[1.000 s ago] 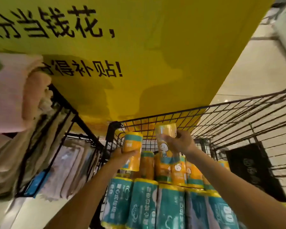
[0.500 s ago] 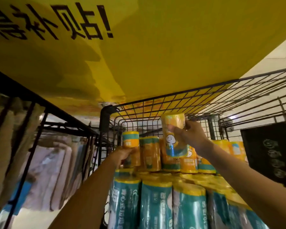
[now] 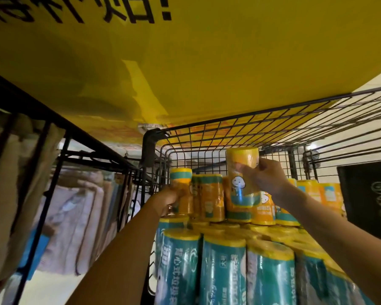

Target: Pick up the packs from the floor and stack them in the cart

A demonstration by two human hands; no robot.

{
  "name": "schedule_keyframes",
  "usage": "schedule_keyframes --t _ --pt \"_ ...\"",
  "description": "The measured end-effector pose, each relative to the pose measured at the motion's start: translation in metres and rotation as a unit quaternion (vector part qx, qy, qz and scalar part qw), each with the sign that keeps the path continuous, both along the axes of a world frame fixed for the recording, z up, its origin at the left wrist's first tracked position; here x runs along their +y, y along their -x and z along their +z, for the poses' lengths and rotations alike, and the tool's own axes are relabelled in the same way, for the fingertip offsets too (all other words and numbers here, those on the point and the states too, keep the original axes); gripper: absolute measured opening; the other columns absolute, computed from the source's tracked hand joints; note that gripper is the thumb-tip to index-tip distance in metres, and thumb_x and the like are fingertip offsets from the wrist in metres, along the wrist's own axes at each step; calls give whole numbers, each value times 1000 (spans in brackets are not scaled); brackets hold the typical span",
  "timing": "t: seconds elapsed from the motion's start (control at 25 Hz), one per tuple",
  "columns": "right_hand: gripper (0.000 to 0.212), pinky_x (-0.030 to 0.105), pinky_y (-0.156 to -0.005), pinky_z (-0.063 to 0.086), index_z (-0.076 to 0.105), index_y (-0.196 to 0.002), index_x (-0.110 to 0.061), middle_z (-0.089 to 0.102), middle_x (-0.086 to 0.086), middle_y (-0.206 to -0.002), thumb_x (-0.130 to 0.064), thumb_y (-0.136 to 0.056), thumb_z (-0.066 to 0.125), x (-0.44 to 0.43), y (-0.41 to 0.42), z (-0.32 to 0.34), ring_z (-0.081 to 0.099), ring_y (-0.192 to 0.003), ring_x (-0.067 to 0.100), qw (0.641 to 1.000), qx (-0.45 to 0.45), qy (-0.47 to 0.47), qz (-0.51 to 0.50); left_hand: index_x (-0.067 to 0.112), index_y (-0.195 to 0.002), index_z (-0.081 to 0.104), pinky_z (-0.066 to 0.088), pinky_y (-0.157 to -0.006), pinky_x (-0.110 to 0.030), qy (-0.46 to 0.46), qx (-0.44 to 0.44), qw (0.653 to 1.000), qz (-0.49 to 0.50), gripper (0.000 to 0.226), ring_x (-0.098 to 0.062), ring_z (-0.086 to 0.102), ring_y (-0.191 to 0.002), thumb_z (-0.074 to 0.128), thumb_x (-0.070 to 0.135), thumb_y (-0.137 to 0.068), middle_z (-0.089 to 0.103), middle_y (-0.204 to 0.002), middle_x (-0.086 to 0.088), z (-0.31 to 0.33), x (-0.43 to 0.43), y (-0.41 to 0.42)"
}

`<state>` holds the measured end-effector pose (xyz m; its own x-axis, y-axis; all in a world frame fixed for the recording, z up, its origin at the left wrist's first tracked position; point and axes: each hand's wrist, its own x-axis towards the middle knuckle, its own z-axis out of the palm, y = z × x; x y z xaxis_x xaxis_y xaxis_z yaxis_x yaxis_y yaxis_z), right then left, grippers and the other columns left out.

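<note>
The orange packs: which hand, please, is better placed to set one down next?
Probably left: left hand holds its orange cylindrical pack upright at the row's end; right hand's yellow-topped pack hangs higher.

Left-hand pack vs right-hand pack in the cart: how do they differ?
Left-hand pack stands level with the orange row, at its left end; right-hand pack is held higher, above that row. Left hand grips its pack low; right hand grips its pack's upper half. Both are roughly upright, orange, yellow-topped.
</note>
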<state>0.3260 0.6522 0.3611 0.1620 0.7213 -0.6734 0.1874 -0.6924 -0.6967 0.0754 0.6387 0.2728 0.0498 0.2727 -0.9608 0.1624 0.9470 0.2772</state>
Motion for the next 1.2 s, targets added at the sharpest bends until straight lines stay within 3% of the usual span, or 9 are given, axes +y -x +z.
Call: schedule_keyframes --t 0.08,0.32,0.52,0.64,0.76,0.92,1.0,1.08,1.2 --pt "21 28 -55 52 64 -84 -14 65 1 -73 -28 -76 77 -2 3 -1 63 -65 15 1000 5 2 1 11 -124 49 43 -100 -53 6 16 999 28 50 -35 58 -112 69 31 -82 61 -120 -16 0 1 -1" --pt "28 40 -72 57 66 -91 -9 70 10 -85 -28 -74 78 -6 6 -7 67 -76 25 1000 -8 9 9 17 -101 51 44 -95 -45 -18 27 999 39 8 -28 58 -97 50 25 -98 62 -97 -10 -2 -1 -4" --pt "41 46 -80 57 68 -97 -4 71 15 -91 -33 -71 80 -8 8 -11 68 -84 30 999 -17 15 22 19 -87 49 46 -96 -45 -10 63 996 -67 12 -27 58 -93 48 19 -99 60 -98 -11 0 0 -3" --pt "29 37 -72 56 68 -93 -12 71 8 -87 -31 -73 79 -9 10 -8 67 -77 22 1000 -6 12 24 14 -96 52 48 -93 -42 3 94 984 -154 7 -26 57 -93 48 19 -98 60 -110 -15 -2 2 0" --pt "24 32 -68 54 67 -89 -16 70 5 -83 -30 -74 79 -6 13 -6 66 -75 20 1000 -4 7 27 6 -117 53 50 -72 -35 16 104 981 -163 25 -20 53 -67 49 21 -97 61 -103 -16 -6 3 1" --pt "31 40 -75 57 68 -93 -11 71 9 -88 -31 -73 79 -4 15 -8 68 -81 24 999 -10 9 31 11 -91 51 39 -48 -24 4 96 988 -123 13 -13 43 -51 43 18 -100 51 -74 -6 1 0 -7" --pt "29 43 -79 57 68 -91 -14 71 10 -91 -32 -72 80 -4 16 -8 68 -85 25 999 -12 12 37 12 -97 48 49 -62 -32 -26 98 991 -90 6 -17 50 -62 44 15 -99 50 -77 -6 1 -2 -12" --pt "29 43 -80 57 68 -91 -14 71 10 -91 -32 -72 80 -5 16 -10 68 -86 26 999 -12 15 37 13 -128 34 49 -89 -42 -59 116 988 -89 34 -24 54 -85 48 14 -97 47 -82 -6 -3 -3 -15" --pt "26 38 -75 55 67 -88 -14 70 7 -87 -31 -72 80 -7 19 -11 67 -82 24 999 -12 17 42 15 -141 14 47 -89 -44 -92 143 980 -101 60 -29 54 -95 53 15 -95 48 -87 -6 3 -6 -15"
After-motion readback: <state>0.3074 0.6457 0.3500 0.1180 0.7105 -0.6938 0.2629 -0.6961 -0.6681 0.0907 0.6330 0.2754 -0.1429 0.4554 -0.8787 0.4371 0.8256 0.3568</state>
